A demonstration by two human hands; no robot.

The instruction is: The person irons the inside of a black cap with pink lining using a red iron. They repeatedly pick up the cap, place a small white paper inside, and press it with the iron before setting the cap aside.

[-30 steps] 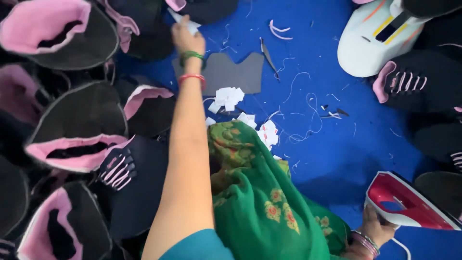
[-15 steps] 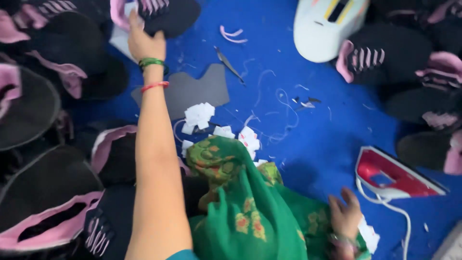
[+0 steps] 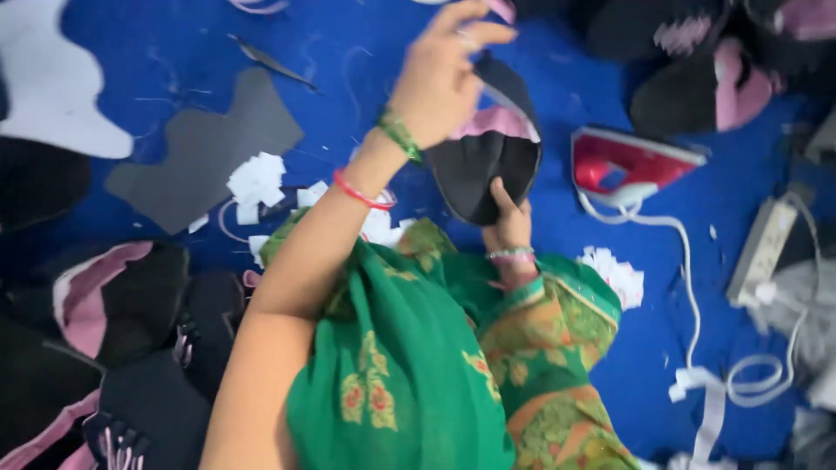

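A black shoe upper with pink lining (image 3: 488, 165) sits at upper centre of the frame, held above a blue floor covering (image 3: 610, 70). The right hand (image 3: 509, 218) grips its lower edge from beneath, thumb pressed up against the black fabric. The left hand (image 3: 440, 78) reaches over the top of the piece, fingers loosely spread and curled at its upper rim. Green and red bangles circle the left wrist. A green patterned garment (image 3: 401, 365) fills the lower centre. To the right lies a red and white iron (image 3: 627, 165), its white cord (image 3: 688, 287) trailing downward. A grey cut panel (image 3: 200, 152) and white paper scraps (image 3: 257, 183) lie at left, with more black and pink uppers (image 3: 113, 305) at lower left.
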